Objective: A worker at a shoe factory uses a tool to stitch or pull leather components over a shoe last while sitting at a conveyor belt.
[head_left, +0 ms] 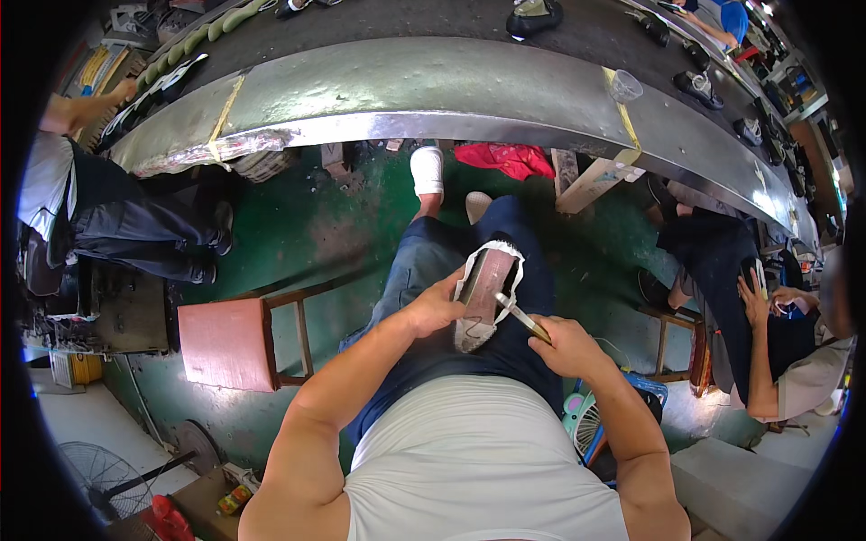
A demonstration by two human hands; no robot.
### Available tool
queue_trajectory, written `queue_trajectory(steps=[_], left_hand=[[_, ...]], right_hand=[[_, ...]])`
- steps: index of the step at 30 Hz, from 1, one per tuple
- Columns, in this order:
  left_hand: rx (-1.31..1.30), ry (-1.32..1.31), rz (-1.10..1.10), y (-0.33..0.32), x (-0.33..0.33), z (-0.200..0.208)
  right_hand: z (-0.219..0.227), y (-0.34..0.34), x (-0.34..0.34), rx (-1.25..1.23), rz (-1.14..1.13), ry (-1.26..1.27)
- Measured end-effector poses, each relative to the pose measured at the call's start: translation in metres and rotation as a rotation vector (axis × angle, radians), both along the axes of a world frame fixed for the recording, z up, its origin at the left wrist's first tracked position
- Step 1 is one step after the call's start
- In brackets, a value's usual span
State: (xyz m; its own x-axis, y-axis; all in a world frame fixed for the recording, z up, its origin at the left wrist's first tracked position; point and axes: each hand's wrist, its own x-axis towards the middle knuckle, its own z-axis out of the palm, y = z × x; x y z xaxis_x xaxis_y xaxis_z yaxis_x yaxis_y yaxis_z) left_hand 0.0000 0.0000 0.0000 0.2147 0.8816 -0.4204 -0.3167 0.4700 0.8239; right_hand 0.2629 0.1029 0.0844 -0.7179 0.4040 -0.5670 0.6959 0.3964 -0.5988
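An unfinished shoe [488,285] rests over my lap with its underside up. It has a pinkish-brown bottom, a ragged white edge and a greyish end toward me. Along its left side my left hand [436,307] is closed, holding it. My right hand [568,346] grips a slim metal hand tool [523,318] with a tan handle end. The tool's tip lies against or just over the right part of the shoe's underside; contact is hard to tell. Its exact kind is not clear.
Ahead runs a metal-edged bench [406,86] carrying a dark belt with several shoes [534,16]. A brown-topped stool [227,344] stands to my left, and a small fan [585,426] is by my right elbow. Other people sit on both sides. Red cloth [507,160] lies under the bench.
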Motion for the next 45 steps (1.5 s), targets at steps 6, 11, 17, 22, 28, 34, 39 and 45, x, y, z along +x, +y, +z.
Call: queue_trajectory(steps=[6,11,17,22,28,34,39,45], left_hand=[[0.039,0.188,0.097,-0.032,0.020,-0.024],[0.168,0.331,0.117,-0.035,0.039,-0.032],[-0.004,-0.151,0.312,-0.030,0.038,-0.021],[-0.309,0.081,0.641,-0.008,0.050,-0.019],[-0.134,0.740,0.605,-0.005,0.046,-0.044],[0.094,0.879,0.557,-0.004,0.046,-0.037],[0.137,1.084,0.125,-0.004,0.039,0.002],[0.171,1.148,-0.079,0.004,0.022,-0.006]], right_hand=[[-0.004,-0.011,-0.001,0.272,0.137,0.316],[0.003,-0.007,-0.023,0.607,0.316,0.206],[0.020,0.009,-0.051,0.368,0.514,-0.140],[-0.016,-0.006,-0.045,0.311,0.350,0.028],[-0.010,0.003,-0.039,0.174,0.228,0.043],[-0.028,0.008,-0.049,0.576,0.153,0.186],[-0.043,0.017,-0.038,0.399,0.016,-0.031],[-0.013,0.065,-0.044,-0.134,-0.127,-0.089]])
